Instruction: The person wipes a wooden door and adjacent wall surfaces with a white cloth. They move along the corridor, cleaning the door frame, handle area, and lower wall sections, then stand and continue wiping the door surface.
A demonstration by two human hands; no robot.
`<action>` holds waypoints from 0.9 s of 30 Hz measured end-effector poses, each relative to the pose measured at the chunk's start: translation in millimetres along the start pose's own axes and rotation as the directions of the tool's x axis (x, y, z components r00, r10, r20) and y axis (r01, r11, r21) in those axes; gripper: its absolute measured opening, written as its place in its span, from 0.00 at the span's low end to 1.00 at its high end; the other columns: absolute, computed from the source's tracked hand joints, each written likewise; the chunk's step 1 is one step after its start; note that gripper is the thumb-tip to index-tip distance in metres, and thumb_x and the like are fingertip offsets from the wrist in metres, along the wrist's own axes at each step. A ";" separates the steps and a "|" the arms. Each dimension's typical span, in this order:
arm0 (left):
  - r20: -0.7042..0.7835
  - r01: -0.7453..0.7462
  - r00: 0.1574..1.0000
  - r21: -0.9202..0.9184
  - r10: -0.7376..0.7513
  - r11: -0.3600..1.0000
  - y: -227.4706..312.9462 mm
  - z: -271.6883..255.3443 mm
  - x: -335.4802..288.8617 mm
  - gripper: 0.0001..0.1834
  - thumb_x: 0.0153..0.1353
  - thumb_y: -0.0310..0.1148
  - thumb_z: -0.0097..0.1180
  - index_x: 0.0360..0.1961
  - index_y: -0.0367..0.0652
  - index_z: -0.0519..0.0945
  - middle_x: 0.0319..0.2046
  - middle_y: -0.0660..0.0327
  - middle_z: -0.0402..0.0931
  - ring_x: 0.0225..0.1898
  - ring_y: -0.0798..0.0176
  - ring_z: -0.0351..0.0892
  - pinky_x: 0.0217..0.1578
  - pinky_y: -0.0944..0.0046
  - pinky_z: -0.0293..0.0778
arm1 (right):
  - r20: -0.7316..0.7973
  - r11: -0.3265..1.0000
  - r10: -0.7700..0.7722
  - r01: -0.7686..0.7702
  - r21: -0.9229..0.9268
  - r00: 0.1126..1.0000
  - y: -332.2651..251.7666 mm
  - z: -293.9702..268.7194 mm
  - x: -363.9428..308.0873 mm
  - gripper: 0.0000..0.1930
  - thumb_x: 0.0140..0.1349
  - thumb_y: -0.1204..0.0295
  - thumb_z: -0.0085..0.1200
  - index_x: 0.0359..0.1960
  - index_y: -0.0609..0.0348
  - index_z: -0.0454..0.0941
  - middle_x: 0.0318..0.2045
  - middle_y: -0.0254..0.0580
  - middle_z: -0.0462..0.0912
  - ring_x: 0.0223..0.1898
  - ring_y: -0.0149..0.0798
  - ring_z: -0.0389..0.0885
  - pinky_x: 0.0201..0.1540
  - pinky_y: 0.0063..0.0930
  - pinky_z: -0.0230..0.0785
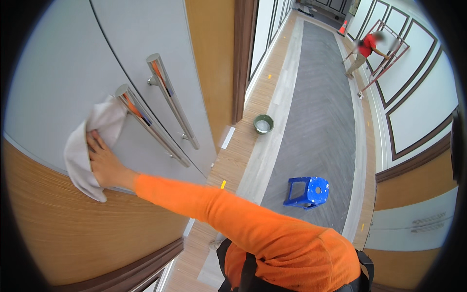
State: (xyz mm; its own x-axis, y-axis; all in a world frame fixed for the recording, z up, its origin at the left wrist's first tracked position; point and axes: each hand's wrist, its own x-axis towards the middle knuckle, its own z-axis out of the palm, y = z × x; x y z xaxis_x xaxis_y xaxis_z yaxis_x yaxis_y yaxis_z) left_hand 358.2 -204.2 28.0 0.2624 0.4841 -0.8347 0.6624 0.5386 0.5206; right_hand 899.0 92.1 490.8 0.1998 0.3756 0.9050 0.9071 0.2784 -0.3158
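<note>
Head view: pressing white cloth (78,155) onto grey door (53,68) beside metal handles (154,128) with right hand (109,164), nearly flat, partly hidden by folds; cannot tell state of left hand, out of frame.

A white-speckled blue stool (307,194) stands on a grey herringbone floor strip (318,97). Beyond the stool, leftward, sits a green basin (262,117); farther beyond it, rightward, a person (367,45) in red holds a reddish metal frame (384,70). Well past the stool stands an orange cone (343,27); right of it runs a white panelled wall (423,82).
</note>
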 end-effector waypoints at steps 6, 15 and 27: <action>0.018 -0.033 0.999 0.020 0.032 0.999 13.1 -17.1 16.2 0.20 0.75 0.38 0.58 0.62 0.42 0.79 0.46 0.55 0.84 0.38 0.55 0.88 0.32 0.51 0.84 | 0.140 0.918 0.394 -0.383 -0.101 0.909 14.0 57.3 -122.7 0.40 0.61 0.66 0.55 0.75 0.72 0.63 0.77 0.73 0.56 0.78 0.82 0.44 0.82 0.75 0.28; 0.091 -0.093 0.992 0.053 0.088 0.994 56.1 -39.9 62.8 0.21 0.74 0.39 0.59 0.64 0.43 0.79 0.47 0.56 0.84 0.40 0.56 0.88 0.34 0.52 0.84 | 0.316 0.614 0.786 -0.617 -0.492 0.531 24.3 87.4 -275.6 0.43 0.61 0.71 0.55 0.74 0.88 0.55 0.78 0.86 0.43 0.79 0.88 0.34 0.84 0.64 0.32; 0.233 -0.185 0.959 0.093 0.159 0.978 107.1 -89.9 138.7 0.23 0.74 0.40 0.59 0.66 0.44 0.79 0.49 0.58 0.84 0.43 0.57 0.87 0.37 0.53 0.84 | -0.230 0.950 0.281 -0.305 -0.074 0.932 -45.6 75.0 -24.1 0.27 0.65 0.80 0.48 0.61 0.96 0.65 0.76 0.89 0.44 0.82 0.80 0.36 0.82 0.72 0.29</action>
State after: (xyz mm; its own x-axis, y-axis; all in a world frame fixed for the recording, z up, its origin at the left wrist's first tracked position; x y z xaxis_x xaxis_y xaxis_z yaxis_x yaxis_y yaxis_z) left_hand 402.5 -17.4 -15.8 0.5207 0.3893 -0.7598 0.6647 0.3738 0.6469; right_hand 825.0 136.6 462.0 0.5262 0.2250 0.8200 0.8279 0.0848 -0.5545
